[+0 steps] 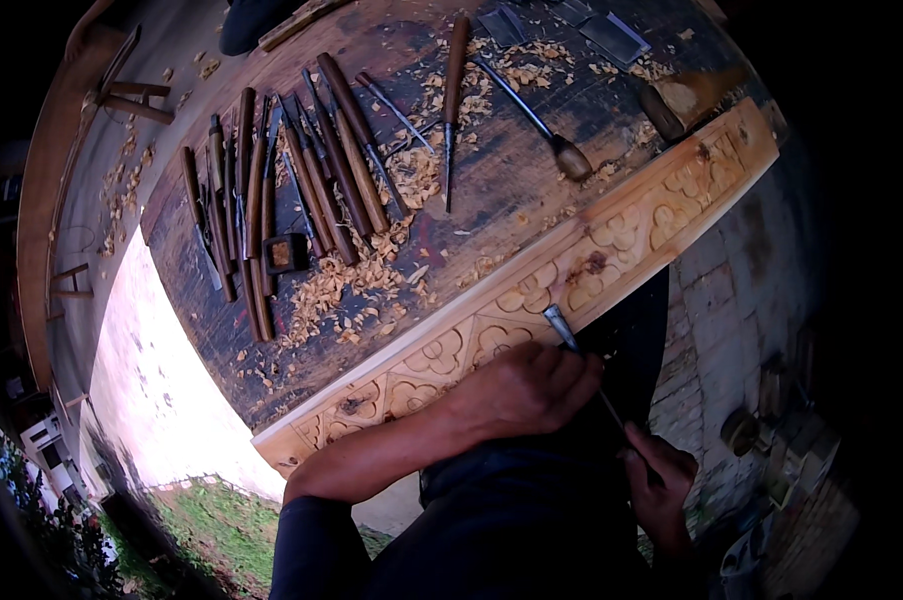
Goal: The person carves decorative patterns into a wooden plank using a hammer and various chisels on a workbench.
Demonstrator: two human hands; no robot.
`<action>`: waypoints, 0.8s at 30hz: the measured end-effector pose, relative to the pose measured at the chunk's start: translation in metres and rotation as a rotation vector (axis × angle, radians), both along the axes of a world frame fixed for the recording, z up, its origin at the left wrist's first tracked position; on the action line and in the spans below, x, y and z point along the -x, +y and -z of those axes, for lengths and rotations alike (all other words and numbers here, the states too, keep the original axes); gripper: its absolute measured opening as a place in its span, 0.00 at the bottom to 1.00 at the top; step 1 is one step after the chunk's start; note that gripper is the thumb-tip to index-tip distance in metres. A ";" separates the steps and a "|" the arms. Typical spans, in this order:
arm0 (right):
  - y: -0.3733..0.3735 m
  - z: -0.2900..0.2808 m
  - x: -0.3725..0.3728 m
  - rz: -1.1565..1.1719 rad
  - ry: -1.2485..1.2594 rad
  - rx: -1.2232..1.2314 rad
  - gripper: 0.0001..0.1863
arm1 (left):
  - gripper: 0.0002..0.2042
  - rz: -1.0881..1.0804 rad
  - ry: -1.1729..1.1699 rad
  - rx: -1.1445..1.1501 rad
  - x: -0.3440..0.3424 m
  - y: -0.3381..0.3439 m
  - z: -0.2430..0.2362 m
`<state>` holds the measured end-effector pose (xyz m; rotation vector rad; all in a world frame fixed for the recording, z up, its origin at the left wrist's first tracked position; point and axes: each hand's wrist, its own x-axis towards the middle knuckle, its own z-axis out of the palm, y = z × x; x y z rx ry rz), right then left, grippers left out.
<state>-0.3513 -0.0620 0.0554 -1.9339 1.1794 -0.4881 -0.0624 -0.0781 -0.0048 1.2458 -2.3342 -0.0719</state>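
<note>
A long wooden board (626,250) carved with a row of four-petalled flowers in diamond and triangle borders lies slantwise along the workbench's near edge. My left hand (541,390) is closed low over the board's near edge, its fingers against the steel shaft of a carving gouge (560,326). The gouge's bright tip points up and away, over the carved face; whether it touches the wood I cannot tell. Lower right, off the board, my right hand (661,475) is wrapped round the gouge's handle end, which its fingers mostly hide.
Several wooden-handled chisels and gouges (321,165) lie on the dark workbench (511,235) among shavings (341,290). Beside them is a small dark square box (285,252). Another gouge (571,158) and a mallet-like wooden piece (661,112) rest beyond the board. Brick paving (711,330) lies right.
</note>
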 end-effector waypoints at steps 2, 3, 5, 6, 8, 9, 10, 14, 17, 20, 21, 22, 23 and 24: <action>-0.002 -0.001 -0.002 0.004 -0.006 -0.003 0.22 | 0.18 -0.003 0.002 -0.010 0.000 0.000 -0.001; -0.003 -0.001 -0.004 0.008 -0.010 -0.004 0.22 | 0.19 -0.007 0.008 -0.016 0.000 0.000 -0.001; -0.003 -0.004 -0.007 0.023 -0.010 -0.025 0.23 | 0.20 -0.014 0.023 -0.025 0.000 -0.001 -0.001; -0.003 -0.006 -0.008 0.036 -0.005 -0.044 0.23 | 0.20 -0.016 0.032 -0.029 0.000 -0.002 -0.001; -0.003 -0.012 -0.011 0.051 0.006 -0.074 0.24 | 0.20 -0.017 0.048 -0.041 0.000 -0.002 0.000; -0.004 -0.015 -0.012 0.055 0.013 -0.085 0.24 | 0.20 -0.017 0.056 -0.048 0.000 -0.002 0.000; -0.004 -0.018 -0.012 0.059 0.019 -0.096 0.24 | 0.20 -0.016 0.064 -0.055 0.000 -0.002 0.000; -0.005 -0.022 -0.013 0.082 0.010 -0.142 0.25 | 0.19 -0.015 0.068 -0.061 -0.001 -0.002 -0.002; -0.007 -0.020 -0.010 0.073 0.001 -0.137 0.25 | 0.19 -0.016 0.083 -0.073 0.000 -0.002 -0.001; -0.011 -0.018 -0.008 0.067 -0.002 -0.141 0.25 | 0.20 -0.013 0.087 -0.096 0.001 -0.004 -0.003; -0.012 -0.018 -0.008 0.066 -0.006 -0.135 0.25 | 0.20 -0.013 0.089 -0.097 0.001 -0.004 -0.003; -0.012 -0.018 -0.009 0.065 -0.012 -0.129 0.25 | 0.20 -0.015 0.091 -0.099 0.001 -0.005 -0.004; -0.013 -0.016 -0.008 0.064 -0.022 -0.130 0.25 | 0.20 -0.015 0.091 -0.100 0.001 -0.005 -0.004; -0.014 -0.014 -0.007 0.063 -0.033 -0.130 0.25 | 0.20 -0.014 0.091 -0.101 0.001 -0.005 -0.004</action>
